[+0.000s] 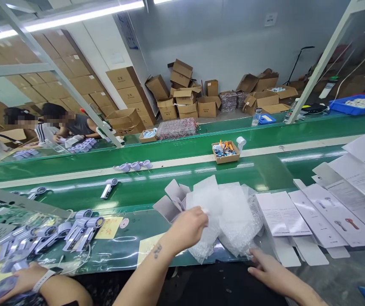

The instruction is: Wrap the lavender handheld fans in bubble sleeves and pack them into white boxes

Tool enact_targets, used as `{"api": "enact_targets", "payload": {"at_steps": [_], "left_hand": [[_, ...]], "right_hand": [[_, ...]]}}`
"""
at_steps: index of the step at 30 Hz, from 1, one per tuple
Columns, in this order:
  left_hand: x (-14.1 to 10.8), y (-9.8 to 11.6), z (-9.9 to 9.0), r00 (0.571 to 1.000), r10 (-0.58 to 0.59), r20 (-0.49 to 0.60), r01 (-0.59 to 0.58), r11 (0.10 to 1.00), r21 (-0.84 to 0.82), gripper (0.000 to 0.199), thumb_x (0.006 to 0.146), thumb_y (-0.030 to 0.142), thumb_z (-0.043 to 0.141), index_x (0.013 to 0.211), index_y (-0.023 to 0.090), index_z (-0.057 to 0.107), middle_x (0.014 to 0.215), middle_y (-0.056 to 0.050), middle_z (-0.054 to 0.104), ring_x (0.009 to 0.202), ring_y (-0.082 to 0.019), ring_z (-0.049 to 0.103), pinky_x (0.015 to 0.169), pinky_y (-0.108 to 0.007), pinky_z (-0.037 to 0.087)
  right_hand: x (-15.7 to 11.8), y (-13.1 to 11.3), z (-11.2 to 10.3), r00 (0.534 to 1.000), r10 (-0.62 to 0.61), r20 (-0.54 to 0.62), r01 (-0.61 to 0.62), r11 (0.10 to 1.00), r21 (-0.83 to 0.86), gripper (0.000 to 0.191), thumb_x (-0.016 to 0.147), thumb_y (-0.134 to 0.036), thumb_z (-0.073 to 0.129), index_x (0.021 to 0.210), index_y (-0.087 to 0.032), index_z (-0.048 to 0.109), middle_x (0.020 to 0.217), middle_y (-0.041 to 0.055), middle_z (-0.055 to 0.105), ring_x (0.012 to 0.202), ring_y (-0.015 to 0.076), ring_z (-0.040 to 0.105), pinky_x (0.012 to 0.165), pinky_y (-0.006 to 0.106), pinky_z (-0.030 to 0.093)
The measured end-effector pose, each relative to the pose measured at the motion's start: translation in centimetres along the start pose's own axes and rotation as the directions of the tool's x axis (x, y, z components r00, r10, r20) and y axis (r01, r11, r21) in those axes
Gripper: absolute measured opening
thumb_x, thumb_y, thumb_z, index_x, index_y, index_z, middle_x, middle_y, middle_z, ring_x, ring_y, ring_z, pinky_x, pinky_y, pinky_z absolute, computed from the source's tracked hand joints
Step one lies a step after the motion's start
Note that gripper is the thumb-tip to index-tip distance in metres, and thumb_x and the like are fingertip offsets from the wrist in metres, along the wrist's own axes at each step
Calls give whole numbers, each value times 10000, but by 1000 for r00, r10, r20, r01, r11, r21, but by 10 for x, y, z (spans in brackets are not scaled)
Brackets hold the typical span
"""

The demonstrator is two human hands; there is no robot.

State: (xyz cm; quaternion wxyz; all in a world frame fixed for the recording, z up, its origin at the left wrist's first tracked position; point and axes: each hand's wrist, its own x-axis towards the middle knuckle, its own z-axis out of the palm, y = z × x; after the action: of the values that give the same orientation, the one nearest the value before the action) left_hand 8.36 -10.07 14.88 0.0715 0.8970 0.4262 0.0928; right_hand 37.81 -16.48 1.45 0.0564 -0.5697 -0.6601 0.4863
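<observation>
White bubble-wrap bags (236,216) lie in a loose pile at the near edge of the work table. My left hand (190,225) is closed at the left part of the pile, its fingertips pinching a bubble-wrap bag (206,197). At the pile's lower right corner is my right hand (267,270), thumb and fingers apart, a fingertip by the edge of the plastic. An open grey-white box (171,204) stands just behind my left hand. Flat printed boxes (326,212) lie to the right of the bags.
Purple-white handheld devices (83,229) are heaped at the left, near another person's hand (27,278). More devices (134,165) sit along the green conveyor (157,180). Behind it is a small carton of tools (226,158). Two people work at the far left.
</observation>
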Motion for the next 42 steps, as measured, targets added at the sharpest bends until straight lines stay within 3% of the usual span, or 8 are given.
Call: {"api": "enact_targets", "payload": {"at_steps": [7,18,21,25,28,34,39,42], "left_hand": [[10,-3,86,810,-235,538,217,971,99,233,781,121,481,900,92,680,1099,-168,592,1111,-305,522,933,-469,448],[-43,-1,46,767,-339,544,390,921,24,283,745,163,449,883,134,695,1079,-165,600,1033,-290,558,869,-402,452],[-54,-15,50,747,-376,548,460,888,-18,237,728,188,465,843,184,673,899,-85,649,875,-236,590,771,-344,444],[-47,-34,81,694,-367,620,546,829,-120,162,685,195,527,784,185,656,897,-50,628,834,-192,560,766,-302,422],[-35,-47,109,661,-352,663,588,791,-166,163,661,239,595,798,185,667,1031,-46,589,881,-190,542,820,-313,416],[-33,-65,150,688,-374,622,686,616,-388,158,664,269,641,801,193,651,934,8,571,905,-153,515,862,-274,393],[-32,-65,166,753,-398,523,657,432,-618,211,690,281,624,867,166,623,964,6,563,886,-109,499,843,-220,384],[-26,-67,167,769,-397,501,633,362,-685,220,667,298,656,829,154,624,935,2,558,841,-104,489,806,-223,380]], "right_hand": [[37,35,20,999,28,37,-35,979,200,502,768,-608,483,962,-152,564,1060,110,630,1054,255,573,907,309,422],[17,13,-2,999,-22,25,21,999,36,374,766,-528,465,605,-193,416,666,35,538,692,203,516,643,314,355],[17,-2,-32,987,-63,-148,63,998,-5,395,857,-520,373,673,-192,496,688,42,585,680,200,556,644,309,407],[62,-15,-63,841,-118,-527,58,990,-129,467,885,-462,380,1180,-125,514,1155,150,593,1112,261,546,942,355,419],[105,-17,-69,823,-168,-543,65,977,-203,565,817,-338,509,1315,-76,460,1391,213,411,1335,328,346,1096,436,264],[135,-10,-65,846,-135,-515,92,990,-108,488,665,-138,567,1141,-31,590,1339,255,455,1300,358,395,1098,451,277],[112,-5,-65,876,-74,-476,187,963,194,599,775,-407,527,1287,-107,451,1293,191,524,1121,288,575,952,424,469],[93,-11,-64,971,17,-238,165,672,722,682,712,-424,673,1296,-203,400,1104,86,650,1012,222,637,896,352,513]]}}
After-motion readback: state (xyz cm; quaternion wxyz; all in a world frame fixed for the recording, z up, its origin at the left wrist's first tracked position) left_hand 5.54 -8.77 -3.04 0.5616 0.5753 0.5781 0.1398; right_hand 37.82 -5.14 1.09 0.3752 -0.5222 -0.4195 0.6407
